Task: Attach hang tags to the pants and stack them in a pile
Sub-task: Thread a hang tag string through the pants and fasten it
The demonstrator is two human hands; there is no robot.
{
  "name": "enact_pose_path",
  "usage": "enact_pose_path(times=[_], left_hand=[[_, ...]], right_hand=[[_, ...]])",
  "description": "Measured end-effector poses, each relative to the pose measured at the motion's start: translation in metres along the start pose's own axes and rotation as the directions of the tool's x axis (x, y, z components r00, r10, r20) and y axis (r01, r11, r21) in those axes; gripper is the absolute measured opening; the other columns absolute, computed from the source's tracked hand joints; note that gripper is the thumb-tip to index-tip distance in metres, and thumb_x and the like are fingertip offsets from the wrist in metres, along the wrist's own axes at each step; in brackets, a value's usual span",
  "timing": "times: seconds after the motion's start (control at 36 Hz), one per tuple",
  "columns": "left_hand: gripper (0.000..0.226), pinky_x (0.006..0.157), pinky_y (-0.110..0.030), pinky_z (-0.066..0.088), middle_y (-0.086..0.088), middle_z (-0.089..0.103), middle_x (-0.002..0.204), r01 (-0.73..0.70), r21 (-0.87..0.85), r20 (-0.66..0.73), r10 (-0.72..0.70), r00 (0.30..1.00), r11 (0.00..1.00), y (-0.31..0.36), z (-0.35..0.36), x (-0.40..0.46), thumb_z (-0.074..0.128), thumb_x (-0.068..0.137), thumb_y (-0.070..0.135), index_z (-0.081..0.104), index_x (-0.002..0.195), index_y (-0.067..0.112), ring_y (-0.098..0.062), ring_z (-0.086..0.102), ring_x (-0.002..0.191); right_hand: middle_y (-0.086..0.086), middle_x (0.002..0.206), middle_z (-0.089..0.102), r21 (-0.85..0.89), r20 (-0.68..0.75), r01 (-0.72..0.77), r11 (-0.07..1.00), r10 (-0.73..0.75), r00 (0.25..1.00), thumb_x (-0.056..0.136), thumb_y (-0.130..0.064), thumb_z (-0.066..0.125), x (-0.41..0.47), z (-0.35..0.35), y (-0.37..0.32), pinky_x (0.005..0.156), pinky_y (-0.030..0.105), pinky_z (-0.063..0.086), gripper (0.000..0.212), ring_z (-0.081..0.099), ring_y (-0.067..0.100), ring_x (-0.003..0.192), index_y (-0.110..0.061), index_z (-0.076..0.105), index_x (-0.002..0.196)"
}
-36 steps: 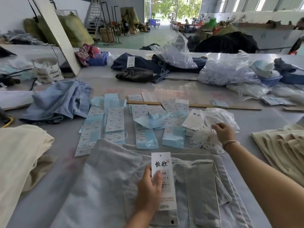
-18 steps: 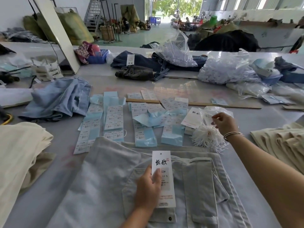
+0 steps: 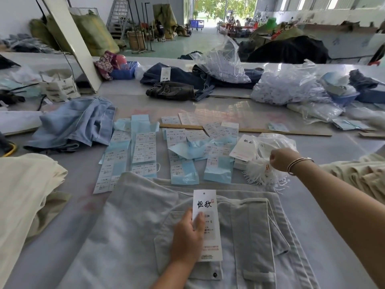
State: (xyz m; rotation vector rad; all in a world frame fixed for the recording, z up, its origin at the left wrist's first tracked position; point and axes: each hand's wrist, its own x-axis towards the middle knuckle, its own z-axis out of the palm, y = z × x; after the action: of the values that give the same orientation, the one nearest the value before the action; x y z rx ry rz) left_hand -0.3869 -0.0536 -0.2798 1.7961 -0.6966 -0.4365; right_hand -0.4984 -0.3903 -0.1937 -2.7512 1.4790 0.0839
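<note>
On the left, a cream pile (image 3: 27,184) sits at the worktop (image 3: 62,257) edge. Nearer centre, my left hand (image 3: 187,240) has not moved: its grip holds the hang tag (image 3: 207,224) flat against the pale pants (image 3: 129,236), thumb over the tag's left edge. Beyond lie rows of sticker sheets (image 3: 143,151). To the right, my right hand (image 3: 280,159) has lifted slightly off the white bundle of strings (image 3: 263,174) since a second ago, fingers curled in a narrow grip. I think it pinches a string, but the blur hides it. If so, threading the tag's hole comes next; these pants are still untagged and unstacked.
</note>
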Motion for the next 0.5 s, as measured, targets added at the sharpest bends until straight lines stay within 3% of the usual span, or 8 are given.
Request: enact_pose_path(times=[0.08, 0.22, 0.33, 0.39, 0.42, 0.47, 0.5], left_hand=[[0.016, 0.060, -0.043, 0.056, -0.003, 0.069, 0.076, -0.003, 0.012, 0.008, 0.003, 1.000, 1.000, 0.001, 0.000, 0.000, 0.053, 0.096, 0.027, 0.061, 0.091, 0.014, -0.015, 0.067, 0.065], [0.018, 0.059, -0.044, 0.057, -0.003, 0.070, 0.080, 0.016, 0.021, 0.031, -0.016, 0.999, 1.000, 0.002, -0.001, 0.000, 0.051, 0.097, 0.029, 0.061, 0.095, 0.013, -0.017, 0.068, 0.066], [0.019, 0.059, -0.043, 0.057, -0.001, 0.070, 0.082, 0.012, 0.022, 0.030, -0.013, 0.999, 1.000, 0.002, -0.001, 0.000, 0.050, 0.098, 0.029, 0.060, 0.094, 0.013, -0.015, 0.068, 0.067], [0.017, 0.059, -0.041, 0.057, 0.001, 0.070, 0.080, 0.007, 0.014, 0.018, -0.007, 1.000, 1.000, 0.002, -0.001, 0.000, 0.052, 0.097, 0.028, 0.061, 0.092, 0.014, -0.012, 0.068, 0.065], [0.016, 0.058, -0.040, 0.057, 0.002, 0.070, 0.080, 0.005, 0.011, 0.015, -0.005, 1.000, 1.000, 0.002, -0.001, 0.000, 0.052, 0.097, 0.028, 0.061, 0.092, 0.015, -0.010, 0.067, 0.065], [0.016, 0.057, -0.036, 0.057, 0.002, 0.070, 0.080, 0.003, 0.009, 0.015, -0.003, 1.000, 1.000, 0.002, 0.000, 0.001, 0.053, 0.097, 0.027, 0.061, 0.091, 0.015, -0.008, 0.067, 0.064], [0.015, 0.057, -0.034, 0.057, 0.003, 0.070, 0.080, 0.002, 0.008, 0.015, -0.002, 1.000, 1.000, 0.002, 0.000, 0.001, 0.053, 0.097, 0.027, 0.062, 0.092, 0.016, -0.007, 0.067, 0.064]], right_hand=[[0.008, 0.099, 0.068, -0.245, 0.058, 0.068, 0.967, -0.055, 0.997, 0.090, -0.032, 0.055, -0.009, -0.007, -0.005, 0.079, 0.031, 0.053, 0.026, 0.063, 0.024, 0.090, -0.011, 0.067, 0.099], [0.000, 0.104, 0.068, -0.495, -0.032, 0.034, 0.868, -0.058, 0.998, 0.087, -0.053, 0.060, -0.016, -0.009, -0.012, 0.075, 0.027, 0.049, 0.041, 0.066, 0.018, 0.095, -0.017, 0.066, 0.106], [-0.009, 0.088, 0.063, -0.530, -0.080, -0.037, 0.847, -0.007, 0.997, 0.076, -0.074, 0.055, -0.017, -0.012, -0.020, 0.071, 0.026, 0.041, 0.054, 0.063, 0.012, 0.087, -0.025, 0.067, 0.096], [-0.004, 0.088, 0.063, -0.445, -0.107, -0.080, 0.892, 0.036, 0.994, 0.078, -0.071, 0.055, -0.015, -0.018, -0.019, 0.069, 0.027, 0.039, 0.053, 0.062, 0.016, 0.085, -0.023, 0.067, 0.095], [0.001, 0.090, 0.064, -0.310, -0.115, -0.096, 0.946, 0.063, 0.991, 0.083, -0.063, 0.056, -0.012, -0.020, -0.018, 0.067, 0.027, 0.038, 0.048, 0.060, 0.020, 0.081, -0.018, 0.068, 0.095], [0.011, 0.084, 0.066, 0.111, -0.063, -0.119, 0.987, 0.126, 0.990, 0.090, -0.043, 0.056, -0.007, -0.025, -0.014, 0.062, 0.026, 0.036, 0.037, 0.053, 0.023, 0.071, -0.009, 0.069, 0.085], [0.012, 0.073, 0.065, 0.327, -0.030, -0.140, 0.934, 0.158, 0.987, 0.091, -0.038, 0.057, -0.006, -0.027, -0.012, 0.057, 0.027, 0.034, 0.036, 0.050, 0.023, 0.063, -0.008, 0.068, 0.074]])
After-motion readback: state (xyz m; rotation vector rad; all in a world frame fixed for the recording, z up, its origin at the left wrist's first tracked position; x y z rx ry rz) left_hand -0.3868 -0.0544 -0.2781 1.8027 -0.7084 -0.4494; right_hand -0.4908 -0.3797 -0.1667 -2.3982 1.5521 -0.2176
